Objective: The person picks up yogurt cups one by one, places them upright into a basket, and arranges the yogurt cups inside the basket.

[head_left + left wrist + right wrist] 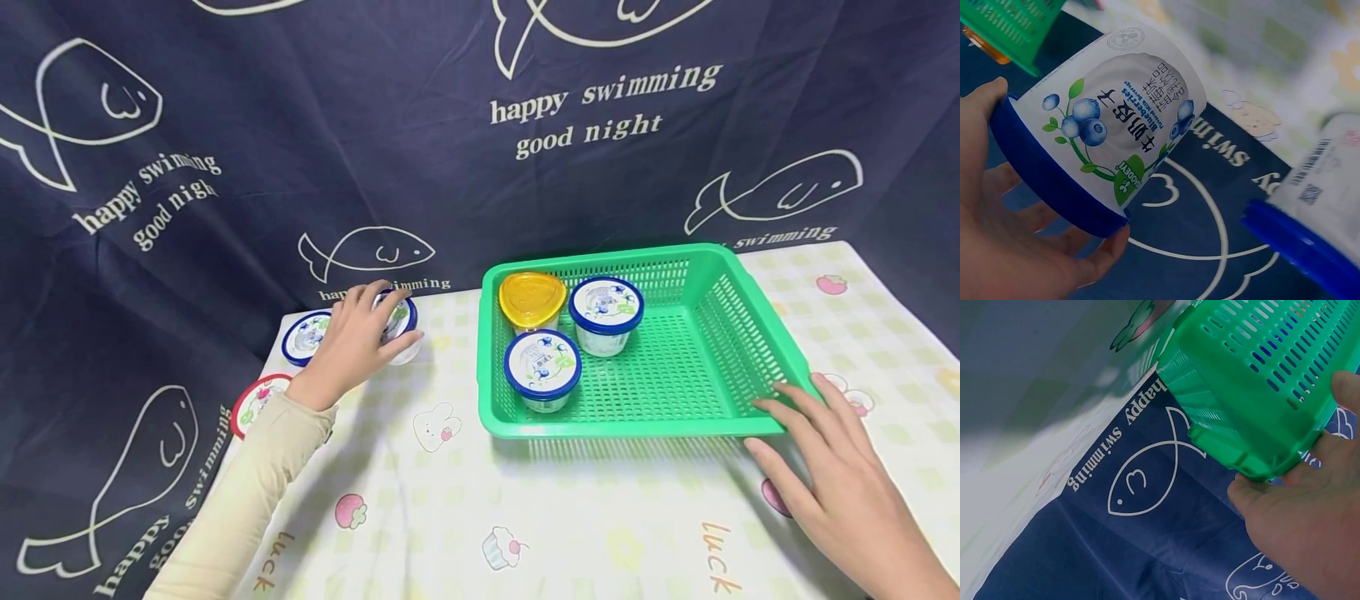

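My left hand (pixel 351 343) grips a blue-lidded milk cup (pixel 402 318) by its lid, at the back left of the table. In the left wrist view, thumb and fingers spread around the lid's edge, and the blueberry print on the cup (pixel 1116 112) faces the camera. At the right, my right hand (pixel 843 458) holds the near right corner of a green basket (pixel 637 428), fingers over the rim and thumb outside. Inside the basket's left part stand a yellow-lidded cup (pixel 532 298) and two blue-lidded cups, one behind (pixel 606 302) and one in front (pixel 543 364).
Left of my left hand stand another blue-lidded cup (pixel 303 336) and a red-lidded cup (pixel 255 404), both partly hidden by the hand and sleeve. A patterned cloth (pixel 450 517) covers the table. Behind it hangs a dark blue curtain (pixel 420 167) with fish drawings.
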A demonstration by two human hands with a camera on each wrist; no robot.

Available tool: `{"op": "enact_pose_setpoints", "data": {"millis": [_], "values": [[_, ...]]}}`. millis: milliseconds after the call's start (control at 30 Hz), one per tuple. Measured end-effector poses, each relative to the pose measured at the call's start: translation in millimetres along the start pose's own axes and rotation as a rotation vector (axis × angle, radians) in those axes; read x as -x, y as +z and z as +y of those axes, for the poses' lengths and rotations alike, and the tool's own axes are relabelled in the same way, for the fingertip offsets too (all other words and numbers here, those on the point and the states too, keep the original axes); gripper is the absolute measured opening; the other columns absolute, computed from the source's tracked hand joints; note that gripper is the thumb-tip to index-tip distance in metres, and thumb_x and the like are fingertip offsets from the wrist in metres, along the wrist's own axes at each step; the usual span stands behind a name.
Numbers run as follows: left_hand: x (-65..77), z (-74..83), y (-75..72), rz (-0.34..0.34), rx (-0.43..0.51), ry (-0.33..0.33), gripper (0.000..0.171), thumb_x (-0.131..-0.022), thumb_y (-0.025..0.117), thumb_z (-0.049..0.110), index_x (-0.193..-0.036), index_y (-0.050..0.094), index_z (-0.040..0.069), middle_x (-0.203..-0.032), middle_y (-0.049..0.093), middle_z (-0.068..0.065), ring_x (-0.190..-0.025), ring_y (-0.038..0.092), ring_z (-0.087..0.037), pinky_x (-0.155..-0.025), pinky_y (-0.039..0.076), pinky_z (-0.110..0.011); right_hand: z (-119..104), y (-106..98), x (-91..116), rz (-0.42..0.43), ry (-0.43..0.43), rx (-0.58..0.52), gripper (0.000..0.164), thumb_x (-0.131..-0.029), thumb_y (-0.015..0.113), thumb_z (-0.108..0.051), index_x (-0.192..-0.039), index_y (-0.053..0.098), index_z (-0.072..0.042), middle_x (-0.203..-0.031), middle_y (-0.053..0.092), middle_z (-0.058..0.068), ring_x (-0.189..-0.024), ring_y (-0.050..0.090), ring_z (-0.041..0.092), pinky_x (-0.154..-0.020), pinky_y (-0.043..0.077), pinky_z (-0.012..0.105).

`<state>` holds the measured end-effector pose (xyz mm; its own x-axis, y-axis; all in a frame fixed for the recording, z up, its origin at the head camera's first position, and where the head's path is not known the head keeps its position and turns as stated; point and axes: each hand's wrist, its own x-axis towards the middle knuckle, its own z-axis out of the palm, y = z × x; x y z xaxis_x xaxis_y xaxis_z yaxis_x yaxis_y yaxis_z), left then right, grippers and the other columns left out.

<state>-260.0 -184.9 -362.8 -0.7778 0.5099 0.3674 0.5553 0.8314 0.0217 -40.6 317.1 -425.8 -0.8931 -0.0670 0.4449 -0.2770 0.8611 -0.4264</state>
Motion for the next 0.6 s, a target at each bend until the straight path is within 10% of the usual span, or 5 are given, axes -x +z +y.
{"op": "enact_pose_setpoints", "data": {"millis": [600], "values": [[-13.6,48.4,-36.2,0.071,-0.003,0.079,0.063,-0.092,0.059,0.059,-0.140,0.054,0.020,-0.144,0.044,-0.016,-0.127,0.040,-0.036,-0.090,0.038,-0.053,-0.3,-0.7,1.1,-0.010,0.016,-0.023,0.039,-0.097,0.065,-0.018,-0.131,0.057,-0.003,-0.148,0.042,0.022,-0.153,0.006,0.032,-0.120,0.000,0.052]]}}
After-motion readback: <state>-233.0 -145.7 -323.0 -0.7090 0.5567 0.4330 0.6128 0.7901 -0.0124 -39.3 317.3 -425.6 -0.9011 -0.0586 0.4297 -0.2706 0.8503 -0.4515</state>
